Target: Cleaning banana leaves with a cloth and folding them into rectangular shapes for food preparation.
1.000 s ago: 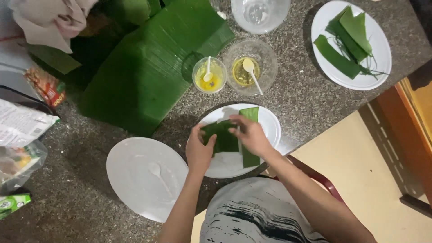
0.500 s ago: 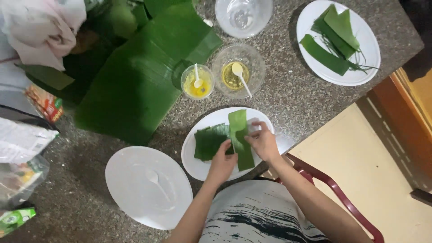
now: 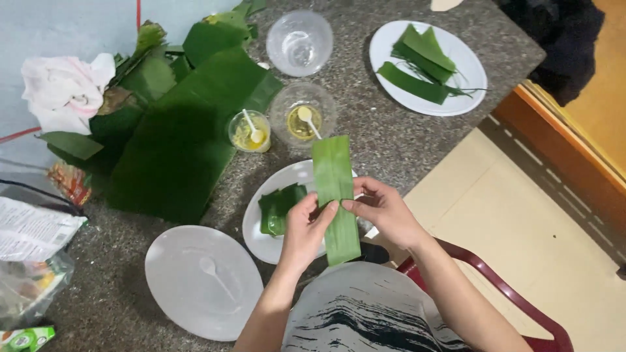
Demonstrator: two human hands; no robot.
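Head view shows 2 bare hands holding 1 long green leaf strip [image 3: 335, 195] above the near edge of a speckled stone table [image 3: 385, 143]. Left hand [image 3: 305, 229] grips the strip from its left side, fingers closed on it near the middle; right hand [image 3: 385, 212] pinches it from the right side, and the fingertips of both hands almost meet on the leaf. The strip stands lengthwise, away from the person, over a white plate [image 3: 261, 231] that carries a folded dark green leaf piece [image 3: 279, 207]. Just beyond are 2 small cups with yellow content and white spoons [image 3: 251, 132], [image 3: 303, 119]. To the left lie big banana leaves [image 3: 176, 130] and a pale cloth [image 3: 65, 91]. Another white plate with leaf strips [image 3: 456, 78] is far right, and a plate with a white spoon [image 3: 202, 280] is near left.
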